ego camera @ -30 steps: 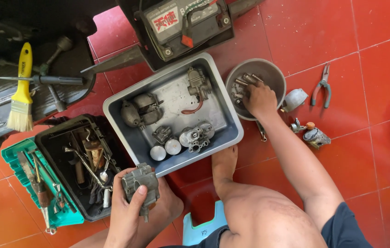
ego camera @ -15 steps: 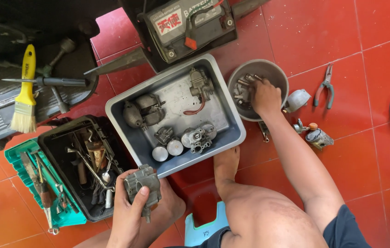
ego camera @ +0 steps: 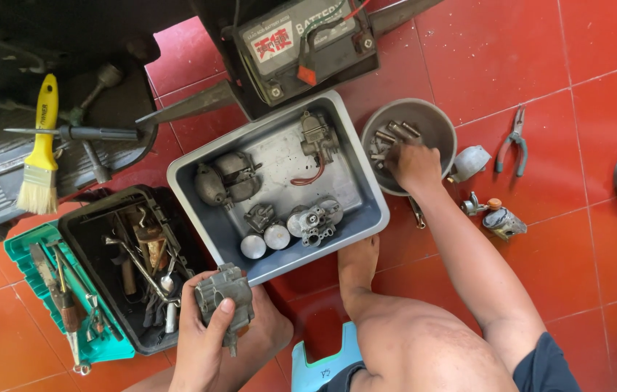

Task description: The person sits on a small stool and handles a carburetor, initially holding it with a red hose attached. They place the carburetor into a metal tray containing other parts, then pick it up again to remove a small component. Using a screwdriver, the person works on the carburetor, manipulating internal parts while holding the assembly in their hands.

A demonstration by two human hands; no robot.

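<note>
Head view: the left hand [ego camera: 203, 341] is raised low in front of the person, palm turned inward, its grip closed around a grey metal carburettor body [ego camera: 225, 297], thumb across the front face. The part is held just above the near edge of the black toolbox [ego camera: 83, 225] and close to the grey tray [ego camera: 366, 210].

The right arm stretches forward and outward, elbow nearly straight, with the right hand [ego camera: 413, 163] reaching down into the round metal bowl [ego camera: 435, 120]. Its fingers are curled among the bolts [ego camera: 388, 134] lying there; whether the grip has hold of one cannot be told, since the fingertips are hidden.

A bare foot [ego camera: 355, 265] rests on the red tiled floor [ego camera: 577, 65] beside the tray. Pliers [ego camera: 515, 141] lie on the tiles beyond the bowl.

Compared with half a second ago, the left hand holds the carburettor body in much the same place, and the right hand remains in the bowl, its fingers shifted only slightly among the bolts.
</note>
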